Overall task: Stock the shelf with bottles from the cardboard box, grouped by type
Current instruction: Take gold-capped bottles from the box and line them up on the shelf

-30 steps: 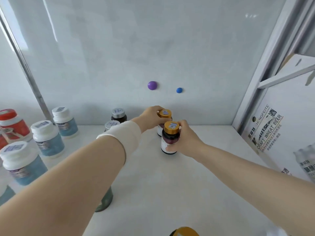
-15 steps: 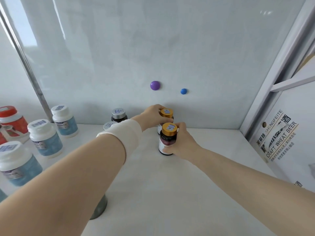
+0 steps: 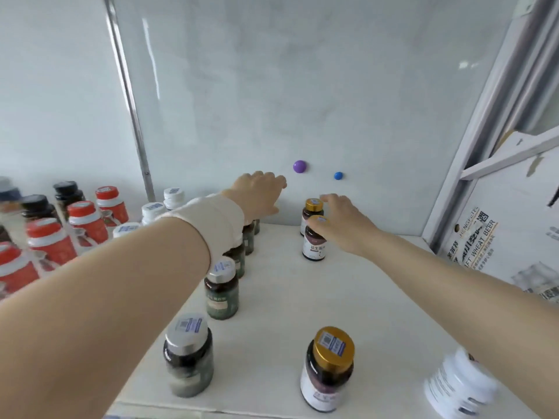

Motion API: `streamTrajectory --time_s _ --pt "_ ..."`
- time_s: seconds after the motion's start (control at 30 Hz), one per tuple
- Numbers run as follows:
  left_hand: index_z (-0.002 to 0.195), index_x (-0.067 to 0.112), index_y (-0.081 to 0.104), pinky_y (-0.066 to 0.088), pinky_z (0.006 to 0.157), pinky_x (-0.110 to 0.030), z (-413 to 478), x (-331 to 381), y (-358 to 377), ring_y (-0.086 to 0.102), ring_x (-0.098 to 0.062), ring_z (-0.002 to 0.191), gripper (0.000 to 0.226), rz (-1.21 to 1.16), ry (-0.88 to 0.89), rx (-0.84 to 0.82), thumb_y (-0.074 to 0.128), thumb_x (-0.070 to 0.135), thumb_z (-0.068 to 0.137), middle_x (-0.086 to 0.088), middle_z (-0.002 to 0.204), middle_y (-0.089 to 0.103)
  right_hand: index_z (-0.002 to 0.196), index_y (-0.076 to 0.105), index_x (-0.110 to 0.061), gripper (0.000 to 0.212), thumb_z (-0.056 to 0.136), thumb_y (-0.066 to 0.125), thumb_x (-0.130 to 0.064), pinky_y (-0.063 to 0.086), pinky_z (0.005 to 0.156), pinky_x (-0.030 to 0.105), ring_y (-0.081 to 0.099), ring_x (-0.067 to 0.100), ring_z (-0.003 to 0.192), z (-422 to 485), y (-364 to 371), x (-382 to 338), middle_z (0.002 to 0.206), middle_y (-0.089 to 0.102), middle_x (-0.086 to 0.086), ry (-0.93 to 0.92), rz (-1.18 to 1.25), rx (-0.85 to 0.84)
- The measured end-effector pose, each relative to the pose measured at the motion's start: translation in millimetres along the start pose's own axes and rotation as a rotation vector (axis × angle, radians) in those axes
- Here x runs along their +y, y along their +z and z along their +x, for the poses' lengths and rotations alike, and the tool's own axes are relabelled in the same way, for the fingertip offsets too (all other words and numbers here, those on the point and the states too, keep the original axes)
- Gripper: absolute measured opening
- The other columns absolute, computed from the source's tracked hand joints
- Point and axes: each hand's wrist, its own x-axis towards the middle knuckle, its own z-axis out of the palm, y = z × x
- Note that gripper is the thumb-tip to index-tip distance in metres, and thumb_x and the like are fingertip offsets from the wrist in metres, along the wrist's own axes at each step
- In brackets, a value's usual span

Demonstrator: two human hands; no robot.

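Note:
Two gold-capped dark bottles stand one behind the other near the shelf's back wall: the rear bottle (image 3: 312,213) and the front bottle (image 3: 314,247). My right hand (image 3: 343,220) hovers over them, fingers spread, thumb just at the front bottle's cap. My left hand (image 3: 261,192), with a white wristband, is lifted to the left of them, open and holding nothing. A third gold-capped bottle (image 3: 328,368) stands at the shelf's front edge. A row of silver-capped dark green bottles (image 3: 221,293) runs from front to back under my left arm.
Red-capped jars (image 3: 87,220), black-capped bottles (image 3: 68,193) and white-capped bottles (image 3: 174,196) fill the left section behind a metal post (image 3: 130,101). A white bottle (image 3: 459,385) sits at the front right. The cardboard box (image 3: 499,237) stands outside on the right. Two magnets (image 3: 299,166) stick to the back wall.
My left hand has let go of the rear gold-capped bottle and risen to the left. My right hand has opened off the front one. The view has pulled back, showing more bottles.

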Motion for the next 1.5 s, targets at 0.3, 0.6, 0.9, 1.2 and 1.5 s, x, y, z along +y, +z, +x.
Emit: streamTrajectory --time_s 0.3,0.6,0.9,1.2,1.5 --pt "0.132 0.013 0.042 0.041 0.091 -0.032 -163 -74 -45 0.05 -0.025 0.116 0.04 0.477 -0.11 0.056 0.047 0.023 0.094 -0.007 0.125 0.053 0.138 0.031 -0.013 0.052 0.093 0.046 -0.034 0.035 0.098 0.04 0.036 0.032 0.127 -47 39 -120 0.138 0.034 0.013 -0.306 -0.392 0.03" --pt "0.131 0.013 0.042 0.041 0.093 -0.035 -360 -233 -85 0.05 -0.026 0.116 0.038 0.57 -0.427 -0.044 0.045 0.02 0.094 -0.009 0.125 0.053 0.135 0.034 -0.009 0.051 0.092 0.048 -0.033 0.037 0.098 0.044 0.04 0.035 0.124 -104 134 -337 0.137 0.038 0.017 -0.663 -0.396 -0.007" --pt "0.133 0.013 0.04 0.041 0.096 -0.036 -624 -442 -83 0.05 -0.027 0.117 0.044 0.55 -0.805 -0.222 0.049 0.029 0.094 -0.008 0.126 0.052 0.138 0.03 -0.011 0.049 0.095 0.041 -0.03 0.035 0.099 0.043 0.037 0.034 0.126 -198 303 -619 0.139 0.035 0.016 -1.058 -0.388 -0.131" --pt "0.135 0.011 0.039 0.037 0.102 -0.037 -748 -591 4 0.045 -0.027 0.125 0.045 0.421 -0.992 -0.373 0.05 0.027 0.094 -0.01 0.134 0.048 0.141 0.028 -0.01 0.054 0.095 0.042 -0.033 0.033 0.105 0.042 0.035 0.032 0.131 -223 481 -759 0.142 0.034 0.015 -1.232 -0.489 -0.35" --pt "0.135 0.015 0.042 0.041 0.099 -0.036 -806 -744 117 0.05 -0.026 0.12 0.048 0.007 -1.278 -0.375 0.054 0.034 0.092 -0.008 0.13 0.053 0.144 0.024 -0.013 0.057 0.095 0.041 -0.036 0.03 0.107 0.038 0.033 0.028 0.133 -190 679 -853 0.145 0.034 0.01 -1.225 -0.427 -0.7"
